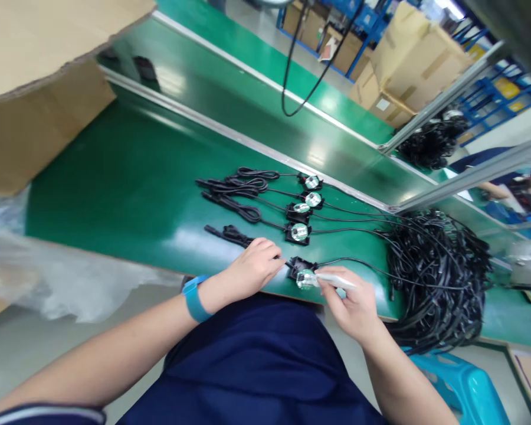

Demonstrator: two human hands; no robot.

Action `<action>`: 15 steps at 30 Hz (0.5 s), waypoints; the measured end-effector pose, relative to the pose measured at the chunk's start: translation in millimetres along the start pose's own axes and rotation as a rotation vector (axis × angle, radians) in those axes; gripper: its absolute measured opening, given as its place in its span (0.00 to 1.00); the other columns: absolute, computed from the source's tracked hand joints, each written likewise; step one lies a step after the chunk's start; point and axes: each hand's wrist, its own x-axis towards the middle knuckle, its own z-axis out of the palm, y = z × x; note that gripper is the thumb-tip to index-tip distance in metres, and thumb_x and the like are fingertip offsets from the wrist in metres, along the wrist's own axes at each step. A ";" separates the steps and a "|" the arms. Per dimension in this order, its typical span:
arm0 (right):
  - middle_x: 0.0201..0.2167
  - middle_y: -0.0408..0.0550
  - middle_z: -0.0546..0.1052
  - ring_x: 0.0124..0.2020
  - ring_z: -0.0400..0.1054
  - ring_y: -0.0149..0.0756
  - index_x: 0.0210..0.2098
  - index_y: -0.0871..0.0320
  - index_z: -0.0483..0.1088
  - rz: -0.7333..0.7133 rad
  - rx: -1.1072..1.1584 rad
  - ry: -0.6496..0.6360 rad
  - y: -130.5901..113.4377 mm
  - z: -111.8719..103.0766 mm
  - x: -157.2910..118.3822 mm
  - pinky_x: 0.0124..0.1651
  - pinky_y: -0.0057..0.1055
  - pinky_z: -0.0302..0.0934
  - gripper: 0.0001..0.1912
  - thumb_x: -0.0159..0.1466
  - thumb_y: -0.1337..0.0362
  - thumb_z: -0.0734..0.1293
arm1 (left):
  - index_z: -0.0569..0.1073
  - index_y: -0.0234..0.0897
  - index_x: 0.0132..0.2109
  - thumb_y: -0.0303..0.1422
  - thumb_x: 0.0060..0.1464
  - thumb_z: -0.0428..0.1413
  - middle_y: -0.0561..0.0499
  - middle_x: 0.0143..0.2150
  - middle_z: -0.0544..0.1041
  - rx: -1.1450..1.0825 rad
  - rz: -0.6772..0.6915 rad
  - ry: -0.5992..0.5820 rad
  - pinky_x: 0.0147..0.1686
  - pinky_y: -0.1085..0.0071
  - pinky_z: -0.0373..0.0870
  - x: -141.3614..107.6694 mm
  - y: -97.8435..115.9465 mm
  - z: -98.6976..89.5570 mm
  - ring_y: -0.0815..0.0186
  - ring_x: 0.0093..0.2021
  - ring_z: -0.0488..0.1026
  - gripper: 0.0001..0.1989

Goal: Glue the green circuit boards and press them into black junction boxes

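The right hand [356, 301] grips a slender white implement [337, 280], its long axis running roughly left to right, tip pointing left at a round green circuit board [307, 280]. The left hand [252, 265] pinches a thin black cable [288, 264] beside an open black plastic housing [297, 265], at the near edge of the green table [115, 177]. The board lies at the housing's near side; seating is unclear. Beyond, four similar housings [297, 216] carry boards. The brown cardboard box [48, 124] conceals its contents.
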 end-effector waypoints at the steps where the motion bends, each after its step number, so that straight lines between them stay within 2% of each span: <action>1: 0.34 0.49 0.81 0.29 0.76 0.35 0.41 0.55 0.77 0.102 0.072 0.048 2.7 -6.0 -0.8 0.33 0.32 0.73 0.06 0.67 0.67 0.66 | 0.77 0.37 0.42 0.28 0.66 0.49 0.46 0.39 0.75 -0.005 0.005 0.003 0.46 0.60 0.64 0.0 0.0 0.0 0.61 0.42 0.68 0.11; 4: 0.24 0.44 0.77 0.20 0.69 0.30 0.38 0.58 0.75 0.385 0.425 0.325 29.9 -30.3 9.6 0.22 0.27 0.66 0.05 0.66 0.62 0.69 | 0.76 0.37 0.44 0.27 0.66 0.49 0.46 0.39 0.75 0.008 0.027 0.020 0.47 0.60 0.65 0.4 -1.3 1.1 0.61 0.41 0.69 0.10; 6: 0.24 0.43 0.75 0.21 0.68 0.28 0.34 0.59 0.72 0.480 0.675 0.576 63.3 -54.3 31.1 0.21 0.24 0.63 0.08 0.63 0.62 0.72 | 0.76 0.37 0.46 0.27 0.66 0.50 0.46 0.40 0.76 0.017 0.033 0.044 0.46 0.60 0.65 1.1 -3.1 2.4 0.61 0.42 0.69 0.09; 8: 0.24 0.41 0.73 0.21 0.66 0.25 0.31 0.59 0.68 0.584 0.837 0.750 102.9 -82.6 61.7 0.20 0.20 0.60 0.10 0.61 0.66 0.73 | 0.75 0.37 0.46 0.28 0.66 0.51 0.46 0.40 0.76 0.017 0.036 0.063 0.45 0.61 0.66 1.9 -4.7 3.2 0.61 0.42 0.70 0.09; 9: 0.24 0.40 0.72 0.21 0.64 0.24 0.30 0.60 0.67 0.679 0.873 0.761 122.8 -96.6 78.6 0.20 0.19 0.60 0.10 0.61 0.68 0.73 | 0.75 0.37 0.46 0.28 0.65 0.51 0.46 0.40 0.76 0.017 0.039 0.070 0.45 0.61 0.67 2.2 -5.3 3.4 0.61 0.41 0.71 0.08; 12: 0.24 0.41 0.70 0.23 0.65 0.24 0.31 0.61 0.67 0.717 0.861 0.812 175.1 -128.2 126.2 0.24 0.19 0.63 0.07 0.66 0.69 0.68 | 0.75 0.38 0.46 0.27 0.65 0.52 0.47 0.40 0.77 0.027 0.056 0.079 0.44 0.62 0.68 2.5 -6.5 3.6 0.62 0.40 0.72 0.08; 14: 0.34 0.46 0.75 0.31 0.70 0.28 0.40 0.63 0.70 0.675 0.821 0.821 200.0 -136.9 150.4 0.33 0.26 0.69 0.06 0.69 0.65 0.67 | 0.75 0.38 0.46 0.27 0.64 0.52 0.47 0.41 0.77 0.036 0.055 0.081 0.44 0.62 0.69 2.4 -6.9 3.7 0.62 0.40 0.73 0.08; 15: 0.41 0.49 0.76 0.37 0.72 0.32 0.46 0.62 0.71 0.641 0.797 0.813 209.4 -137.9 159.7 0.39 0.32 0.71 0.10 0.69 0.62 0.67 | 0.75 0.39 0.46 0.26 0.64 0.52 0.47 0.41 0.77 0.038 0.045 0.084 0.44 0.62 0.70 2.4 -7.1 3.7 0.61 0.40 0.73 0.09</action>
